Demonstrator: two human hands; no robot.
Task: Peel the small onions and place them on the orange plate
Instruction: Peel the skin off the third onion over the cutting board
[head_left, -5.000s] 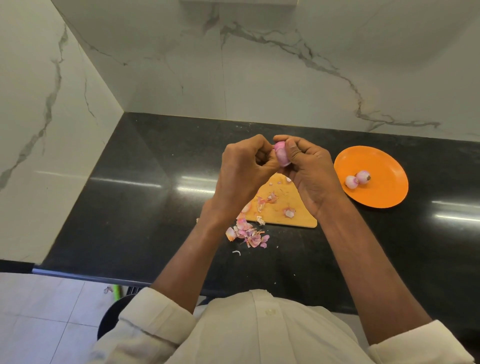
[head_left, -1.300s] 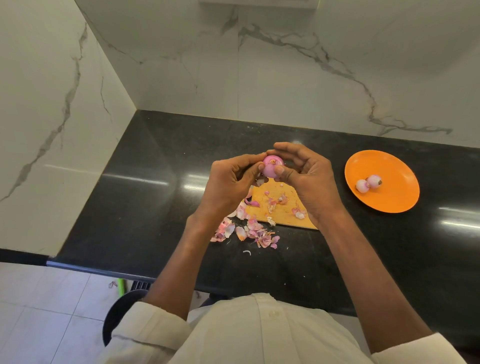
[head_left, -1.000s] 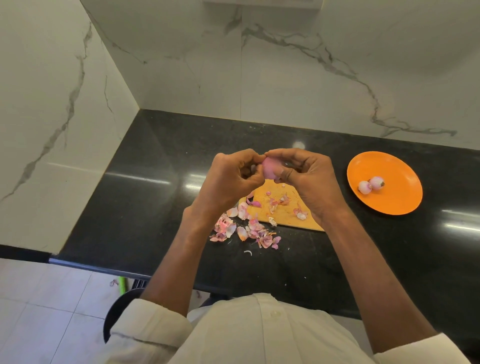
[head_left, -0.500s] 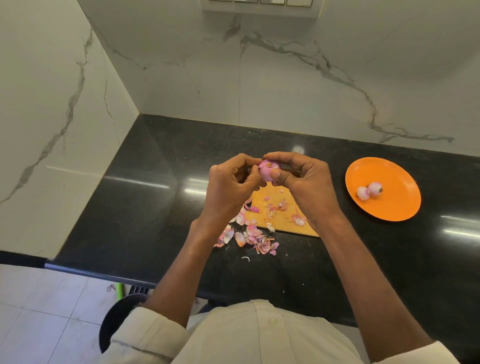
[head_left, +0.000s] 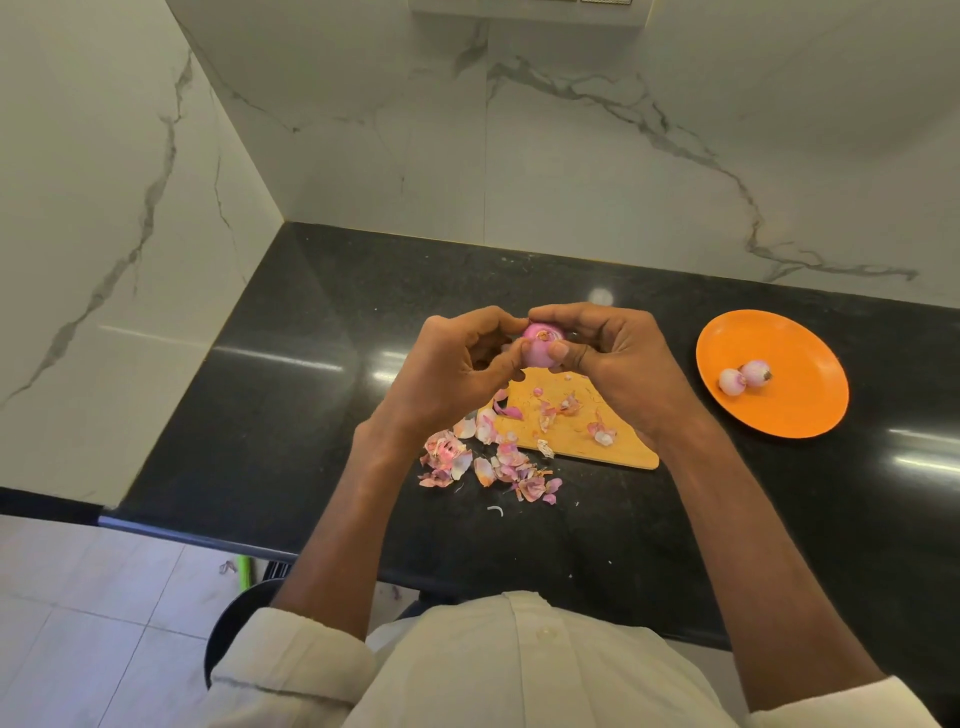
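A small pink onion (head_left: 537, 348) is held up over the yellow cutting board (head_left: 582, 431), its root end facing me. My left hand (head_left: 457, 369) pinches it from the left with thumb and fingers. My right hand (head_left: 613, 358) grips it from the right, thumb on its front. The orange plate (head_left: 800, 410) lies at the right with two peeled onions (head_left: 744, 376) side by side on it.
Pink and white onion skins (head_left: 488, 462) lie scattered on the board and on the black counter (head_left: 291, 395) in front of it. Marble walls close the counter at the left and back. A dark round stool (head_left: 234, 629) stands below the counter's front edge.
Both hands keep turning and working the same onion over the board; more skins lie on the counter than five seconds ago. The camera has tilted slightly.
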